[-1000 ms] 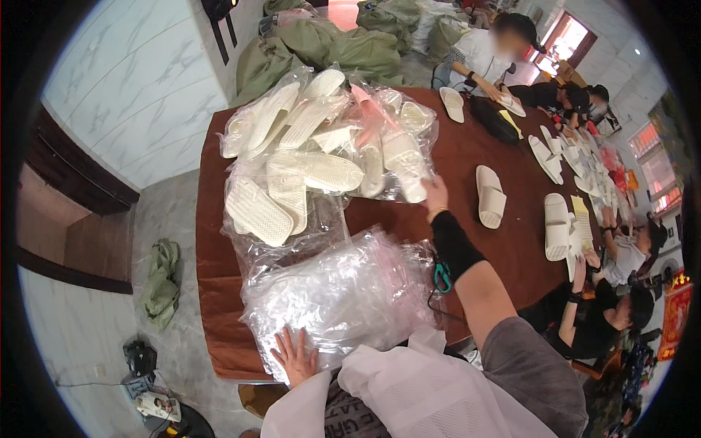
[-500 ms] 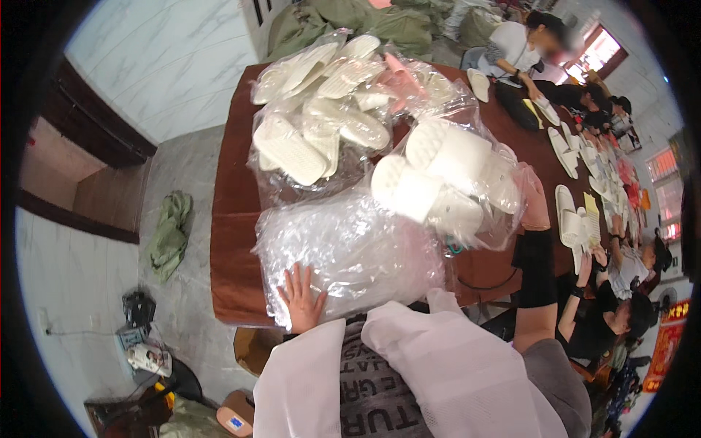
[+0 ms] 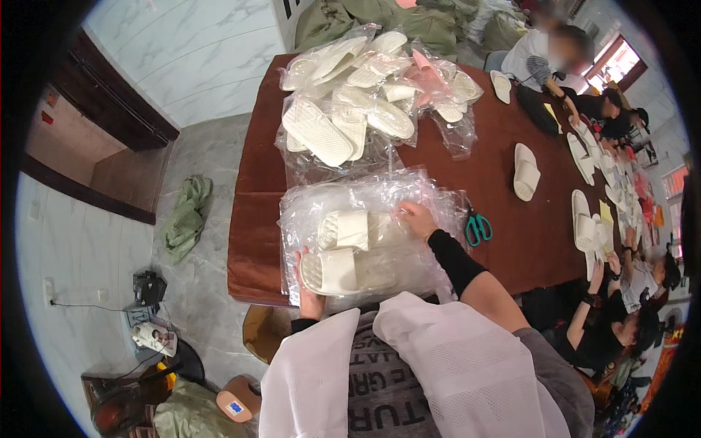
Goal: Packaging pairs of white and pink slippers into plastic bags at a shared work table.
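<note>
Head view: I find a bagged pair of white slippers (image 3: 350, 264) over a stack of clear plastic bags (image 3: 314, 203) near the table's front edge, straps uppermost, toes toward the left. The left hand (image 3: 312, 290) is closed around the nearer slipper's toe end, partly hidden by it. The right hand (image 3: 416, 219) has its fingers curled onto the film by the farther slipper's heel end; whether they pinch it, I cannot tell.

I judge the pair light, the soles springy and hard to damage, the wrapping slick and easily torn. I would take hold across the soles through the film, not by loose plastic alone.

Footbeds are dimpled; straps are broad and smooth. Bags below are glossy and wrinkled. Teal-handled scissors (image 3: 478, 229) lie just right of the stack on matte brown cloth (image 3: 255, 226). Beyond, a heap of bagged slippers (image 3: 350, 117) shows ridged soles and one pink item (image 3: 429, 73). Farther right, a single white slipper (image 3: 526, 175) lies unwrapped.
</note>
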The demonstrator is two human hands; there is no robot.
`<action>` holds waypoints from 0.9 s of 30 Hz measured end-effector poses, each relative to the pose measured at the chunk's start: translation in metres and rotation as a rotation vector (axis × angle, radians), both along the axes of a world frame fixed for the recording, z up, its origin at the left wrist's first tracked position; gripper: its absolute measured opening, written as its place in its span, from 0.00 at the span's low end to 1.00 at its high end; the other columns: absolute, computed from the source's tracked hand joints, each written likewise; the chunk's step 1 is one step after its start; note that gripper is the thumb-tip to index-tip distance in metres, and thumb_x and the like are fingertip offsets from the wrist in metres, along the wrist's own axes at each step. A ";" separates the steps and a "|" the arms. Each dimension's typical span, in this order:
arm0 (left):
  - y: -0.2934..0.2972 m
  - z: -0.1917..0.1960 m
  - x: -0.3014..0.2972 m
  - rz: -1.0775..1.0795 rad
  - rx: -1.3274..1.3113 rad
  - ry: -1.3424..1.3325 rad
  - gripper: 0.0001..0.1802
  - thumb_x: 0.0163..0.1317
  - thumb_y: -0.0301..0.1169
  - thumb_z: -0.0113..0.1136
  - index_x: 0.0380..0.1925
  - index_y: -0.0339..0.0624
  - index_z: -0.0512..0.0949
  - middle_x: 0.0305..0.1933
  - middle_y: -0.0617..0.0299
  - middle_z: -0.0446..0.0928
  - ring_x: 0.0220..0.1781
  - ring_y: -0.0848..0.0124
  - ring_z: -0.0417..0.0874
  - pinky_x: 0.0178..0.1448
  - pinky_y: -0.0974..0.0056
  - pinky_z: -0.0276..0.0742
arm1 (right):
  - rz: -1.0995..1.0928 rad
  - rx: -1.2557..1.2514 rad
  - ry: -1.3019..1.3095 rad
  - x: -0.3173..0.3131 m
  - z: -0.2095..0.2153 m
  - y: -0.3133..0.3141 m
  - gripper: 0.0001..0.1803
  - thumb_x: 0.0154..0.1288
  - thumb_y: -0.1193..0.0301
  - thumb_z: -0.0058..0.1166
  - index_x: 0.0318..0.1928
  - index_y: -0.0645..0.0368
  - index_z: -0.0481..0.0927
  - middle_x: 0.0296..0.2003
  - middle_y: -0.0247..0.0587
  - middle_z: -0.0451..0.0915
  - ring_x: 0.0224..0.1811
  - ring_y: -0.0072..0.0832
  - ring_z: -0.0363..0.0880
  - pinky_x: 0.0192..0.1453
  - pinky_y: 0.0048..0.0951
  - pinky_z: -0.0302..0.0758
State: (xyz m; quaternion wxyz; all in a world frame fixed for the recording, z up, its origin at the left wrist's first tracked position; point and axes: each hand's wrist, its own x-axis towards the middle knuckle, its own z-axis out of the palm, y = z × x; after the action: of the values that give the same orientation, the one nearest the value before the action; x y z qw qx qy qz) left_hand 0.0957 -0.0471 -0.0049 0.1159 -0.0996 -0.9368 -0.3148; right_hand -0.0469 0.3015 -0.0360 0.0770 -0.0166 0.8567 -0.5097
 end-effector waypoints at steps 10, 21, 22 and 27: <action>-0.020 0.028 0.014 0.428 0.833 -0.328 0.17 0.66 0.22 0.55 0.54 0.39 0.75 0.30 0.56 0.80 0.33 0.74 0.81 0.36 0.68 0.78 | -0.057 0.020 0.403 0.018 0.082 0.019 0.18 0.61 0.66 0.60 0.49 0.62 0.78 0.39 0.42 0.82 0.41 0.29 0.80 0.46 0.29 0.76; -0.025 0.011 0.002 0.281 0.700 -0.418 0.19 0.61 0.19 0.57 0.54 0.35 0.74 0.30 0.60 0.81 0.28 0.76 0.81 0.36 0.70 0.76 | 0.253 0.366 0.177 0.118 0.098 0.018 0.13 0.64 0.61 0.58 0.42 0.56 0.76 0.35 0.38 0.81 0.36 0.28 0.82 0.36 0.29 0.76; -0.029 0.008 0.003 0.278 0.709 -0.419 0.20 0.60 0.18 0.57 0.54 0.36 0.74 0.29 0.60 0.81 0.28 0.76 0.81 0.37 0.71 0.76 | 0.255 0.358 0.172 0.121 0.096 0.029 0.13 0.64 0.61 0.58 0.42 0.56 0.76 0.35 0.38 0.81 0.36 0.28 0.82 0.36 0.29 0.76; -0.031 0.002 0.010 0.205 0.656 -0.562 0.22 0.59 0.19 0.58 0.55 0.38 0.74 0.32 0.59 0.82 0.32 0.76 0.82 0.39 0.69 0.77 | -0.135 -0.047 -0.342 0.145 0.093 0.085 0.08 0.63 0.77 0.52 0.43 0.61 0.75 0.34 0.45 0.81 0.38 0.38 0.82 0.42 0.33 0.77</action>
State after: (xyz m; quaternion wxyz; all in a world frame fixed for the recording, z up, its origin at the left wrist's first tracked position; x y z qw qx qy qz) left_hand 0.1059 -0.0780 -0.0029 -0.0871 0.1255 -0.7876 -0.5970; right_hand 0.0986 0.3861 0.0570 0.1867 0.1260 0.8183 -0.5288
